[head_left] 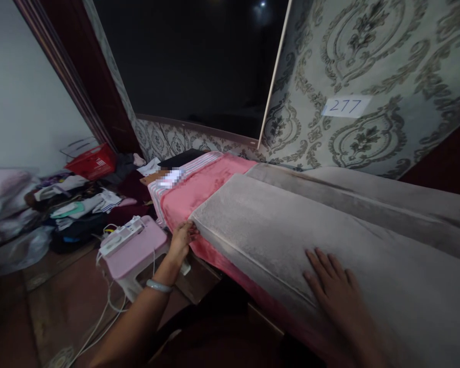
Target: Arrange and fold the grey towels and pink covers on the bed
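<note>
A folded grey plush blanket [276, 225] lies along a bed on top of a pink sheet [199, 189]. My left hand [182, 237] pinches the near left corner of the grey blanket, fingers curled on its edge. A pale bangle sits on that wrist. My right hand [335, 286] lies flat on the blanket's top near the front edge, fingers stretched out and slightly apart.
A pink stool [136, 250] with a white power strip [120, 235] and trailing cables stands left of the bed. Piled clothes [76, 204] and a red basket [92, 161] fill the left floor. Patterned wall bears a label "277" [346, 106]; a dark window [199, 66] is behind.
</note>
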